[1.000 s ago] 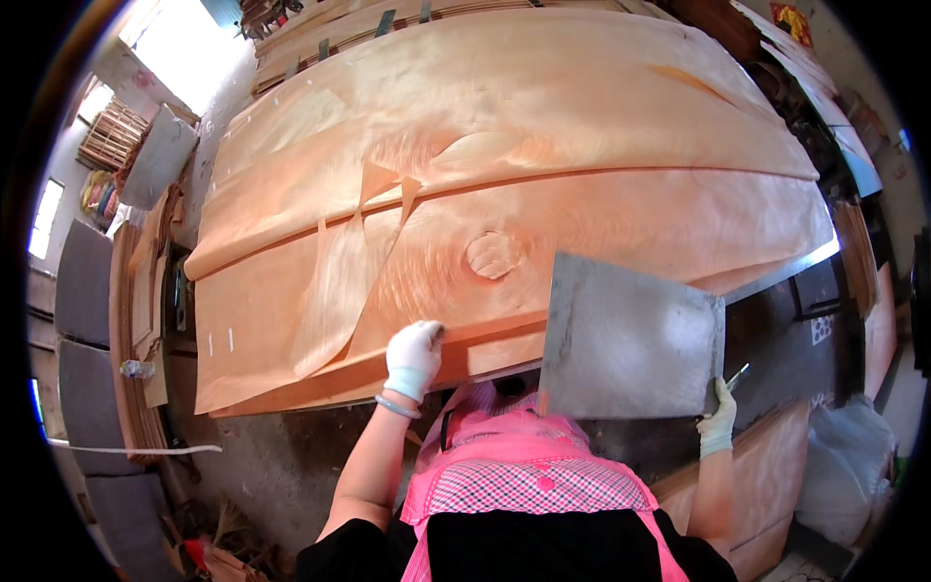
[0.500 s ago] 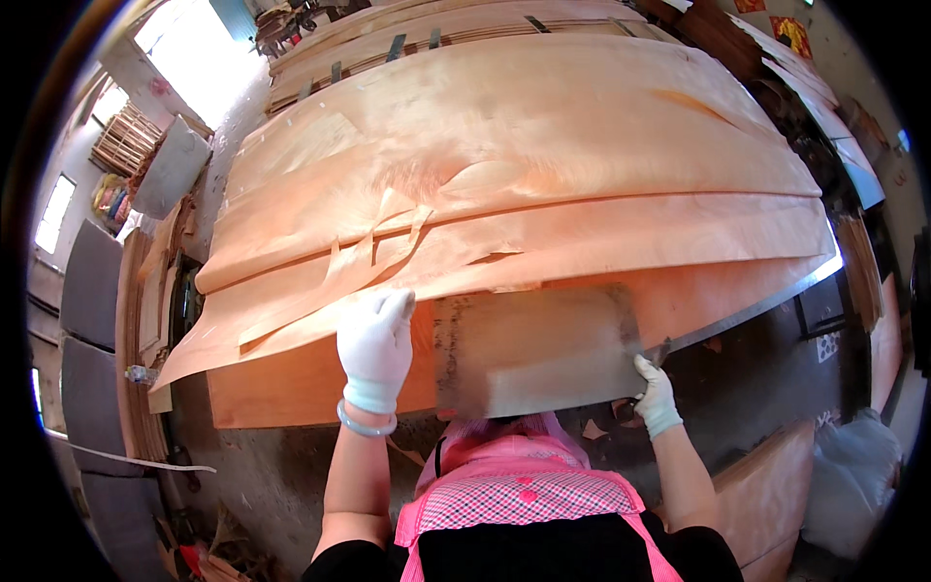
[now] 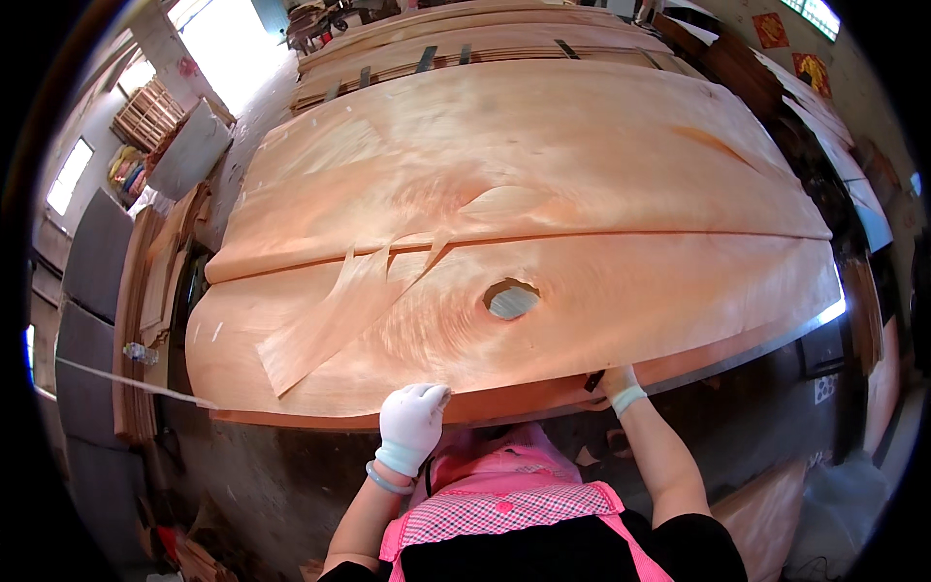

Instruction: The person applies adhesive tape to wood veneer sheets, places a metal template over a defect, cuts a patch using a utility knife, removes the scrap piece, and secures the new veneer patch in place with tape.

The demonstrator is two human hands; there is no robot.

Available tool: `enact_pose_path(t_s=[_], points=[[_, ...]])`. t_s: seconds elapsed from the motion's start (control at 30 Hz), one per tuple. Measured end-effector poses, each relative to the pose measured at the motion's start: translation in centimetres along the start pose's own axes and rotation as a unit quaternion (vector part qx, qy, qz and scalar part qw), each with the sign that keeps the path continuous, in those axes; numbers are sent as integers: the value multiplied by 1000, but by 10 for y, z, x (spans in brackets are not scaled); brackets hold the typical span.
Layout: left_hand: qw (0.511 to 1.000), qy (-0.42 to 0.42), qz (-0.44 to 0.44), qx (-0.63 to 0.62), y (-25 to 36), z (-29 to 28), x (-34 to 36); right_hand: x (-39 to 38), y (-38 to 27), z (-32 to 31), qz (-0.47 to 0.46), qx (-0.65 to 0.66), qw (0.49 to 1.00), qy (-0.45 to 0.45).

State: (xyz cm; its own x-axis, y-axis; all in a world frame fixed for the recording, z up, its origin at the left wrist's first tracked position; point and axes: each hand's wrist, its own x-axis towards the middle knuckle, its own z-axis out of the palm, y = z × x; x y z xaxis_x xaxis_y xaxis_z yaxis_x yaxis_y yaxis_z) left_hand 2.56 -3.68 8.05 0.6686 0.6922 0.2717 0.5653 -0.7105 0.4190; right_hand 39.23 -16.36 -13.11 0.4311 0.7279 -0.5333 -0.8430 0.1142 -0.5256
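Note:
A large thin sheet of wood veneer (image 3: 621, 291) lies before me, with a ragged hole in its near part. Through the hole shows a grey flat plate (image 3: 512, 303); the rest of it is hidden beneath. My left hand (image 3: 412, 419), white-gloved, is closed on the sheet's near edge. My right hand (image 3: 619, 380), also gloved, is at the near edge farther right, its fingers partly under the sheet. By those fingers a small dark flat tool (image 3: 593, 381) sticks out, apparently held. A torn veneer strip (image 3: 325, 335) lies on the sheet, left of the hole.
A second veneer sheet (image 3: 543, 136) covers the far part, its edge making a ridge across. Stacked boards (image 3: 485, 44) lie beyond. Upright panels (image 3: 141, 330) and a plastic bottle (image 3: 142, 353) stand at left. A clear plastic bag (image 3: 839, 514) lies at lower right.
The veneer's near edge has come down toward me, covering the grey plate and exposing the hole. My left hand moved nearer and right with it; my right hand moved left, under the edge.

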Motion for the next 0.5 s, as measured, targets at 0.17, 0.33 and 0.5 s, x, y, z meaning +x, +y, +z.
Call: enact_pose_path(t_s=[0.17, 0.33, 0.5], points=[[999, -34, -22, -20, -15, 23, -15, -28, -5, 0, 28, 58, 996, 63], [990, -92, -67, -85, -34, 39, -22, -106, -3, 13, 41, 8, 982, 183], [962, 87, -247, 82, -98, 41, -18, -168, -9, 10, 297, -329, 895, -46]])
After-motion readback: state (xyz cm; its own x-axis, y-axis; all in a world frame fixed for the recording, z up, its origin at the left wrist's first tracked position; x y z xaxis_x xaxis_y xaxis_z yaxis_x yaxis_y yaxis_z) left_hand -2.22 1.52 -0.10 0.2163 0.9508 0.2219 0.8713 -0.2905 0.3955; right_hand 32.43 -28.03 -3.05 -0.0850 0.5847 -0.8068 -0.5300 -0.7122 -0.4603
